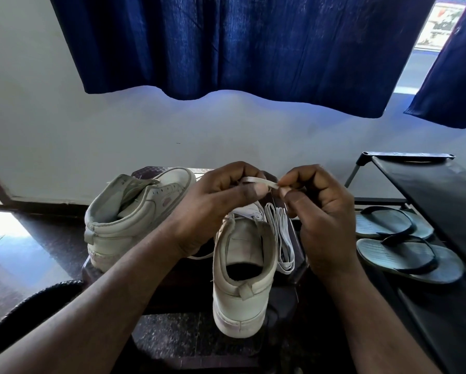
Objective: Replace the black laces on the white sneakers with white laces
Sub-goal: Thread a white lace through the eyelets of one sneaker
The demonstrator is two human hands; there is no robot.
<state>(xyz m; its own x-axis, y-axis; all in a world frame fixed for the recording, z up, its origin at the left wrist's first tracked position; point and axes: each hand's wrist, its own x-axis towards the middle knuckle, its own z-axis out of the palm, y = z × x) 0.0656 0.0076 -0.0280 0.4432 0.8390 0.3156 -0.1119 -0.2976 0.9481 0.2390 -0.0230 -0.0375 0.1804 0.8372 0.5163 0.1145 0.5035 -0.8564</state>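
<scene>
Pinching the white lace [257, 181] with curled fingers [237, 174] of left hand [218, 198] and right hand [318, 203], above the near sneaker [240, 292]. Likely behaving soft, light, floppy; gripping best near the stiffer tip.

Two white sneakers are sitting on one dark stool [191, 290]: the far left sneaker [134, 220] and the near sneaker [242, 282]. Two white laces are showing, the held lace [258, 181] and the folded lace [280, 238]. Two hands, the left hand [221, 201] and the right hand [321, 211], are pinching one. At right, a far flip-flop [388, 225] and a near flip-flop [407, 261] are lying by one black rack [442, 201]. Two blue curtains are hanging far back, the wide curtain [240, 44] and the right curtain [453, 76].
</scene>
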